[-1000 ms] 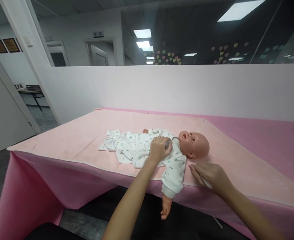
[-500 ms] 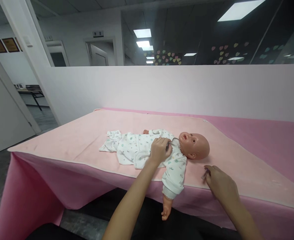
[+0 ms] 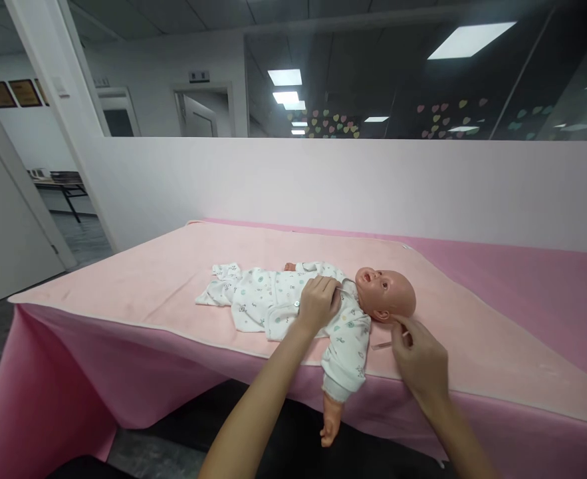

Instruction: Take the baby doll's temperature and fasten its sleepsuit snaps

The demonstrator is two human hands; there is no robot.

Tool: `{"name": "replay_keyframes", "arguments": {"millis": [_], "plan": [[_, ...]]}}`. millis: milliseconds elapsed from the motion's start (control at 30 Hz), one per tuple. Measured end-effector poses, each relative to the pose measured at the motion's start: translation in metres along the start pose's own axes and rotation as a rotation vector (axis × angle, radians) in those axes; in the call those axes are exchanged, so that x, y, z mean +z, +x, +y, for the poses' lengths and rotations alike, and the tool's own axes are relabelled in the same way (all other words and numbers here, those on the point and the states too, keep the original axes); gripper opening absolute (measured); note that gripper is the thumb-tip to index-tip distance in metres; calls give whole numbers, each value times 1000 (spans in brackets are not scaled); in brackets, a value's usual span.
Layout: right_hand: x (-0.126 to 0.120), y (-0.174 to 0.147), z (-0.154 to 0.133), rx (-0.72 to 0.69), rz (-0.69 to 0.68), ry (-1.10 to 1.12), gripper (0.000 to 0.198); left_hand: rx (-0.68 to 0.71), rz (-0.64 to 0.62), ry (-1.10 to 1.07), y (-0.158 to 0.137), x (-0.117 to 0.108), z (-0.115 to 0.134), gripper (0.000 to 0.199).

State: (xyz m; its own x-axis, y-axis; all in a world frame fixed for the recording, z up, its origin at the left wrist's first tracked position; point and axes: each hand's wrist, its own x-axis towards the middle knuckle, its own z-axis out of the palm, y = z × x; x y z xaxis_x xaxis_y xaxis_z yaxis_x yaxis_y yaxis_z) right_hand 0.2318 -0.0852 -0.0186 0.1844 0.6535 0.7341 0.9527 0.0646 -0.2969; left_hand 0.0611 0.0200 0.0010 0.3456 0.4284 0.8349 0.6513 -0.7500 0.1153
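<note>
A baby doll [image 3: 385, 293] lies on its back, dressed in a white patterned outfit [image 3: 253, 289], its head to the right. My left hand [image 3: 318, 305] is closed over the doll's chest, just below the neck. A thin whitish stick [image 3: 344, 290] pokes out from its fingertips; the rest is hidden. Beside the doll's ear, my right hand [image 3: 421, 356] has thumb and fingers pinched together. From that pinch a small, thin translucent strip [image 3: 381, 345] sticks out to the left; its kind is unclear. One doll arm [image 3: 331, 416] hangs past the front edge.
A peach blanket [image 3: 143, 266] covers the table over a pink cloth [image 3: 537, 293] that drapes down the front. Behind rises a white half wall [image 3: 323, 186] with glass above. A door [image 3: 8, 213] stands at the far left.
My right hand has moved left and slightly up, with the small strip, to beside the doll's head. My left hand stays at the chest. The view has tilted slightly.
</note>
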Motion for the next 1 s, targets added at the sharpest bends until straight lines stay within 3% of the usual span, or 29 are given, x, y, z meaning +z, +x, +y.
{"name": "replay_keyframes", "arguments": {"millis": [133, 267, 400, 533, 667, 1000], "plan": [[24, 37, -50, -290, 190, 295, 22, 4, 19, 33, -2, 5, -3, 15], [59, 70, -84, -492, 205, 487, 26, -29, 103, 138, -4, 15, -9, 16], [80, 74, -83, -436, 150, 659, 29, -27, 155, 179, -4, 16, -10, 19], [84, 66, -69, -343, 165, 704, 28, 52, 166, 197, -2, 12, -4, 21], [88, 67, -65, -192, 206, 720, 28, 37, 187, 224, 0, 10, -2, 20], [89, 70, -65, -165, 240, 791, 28, 15, 235, 265, 0, 8, 1, 17]]}}
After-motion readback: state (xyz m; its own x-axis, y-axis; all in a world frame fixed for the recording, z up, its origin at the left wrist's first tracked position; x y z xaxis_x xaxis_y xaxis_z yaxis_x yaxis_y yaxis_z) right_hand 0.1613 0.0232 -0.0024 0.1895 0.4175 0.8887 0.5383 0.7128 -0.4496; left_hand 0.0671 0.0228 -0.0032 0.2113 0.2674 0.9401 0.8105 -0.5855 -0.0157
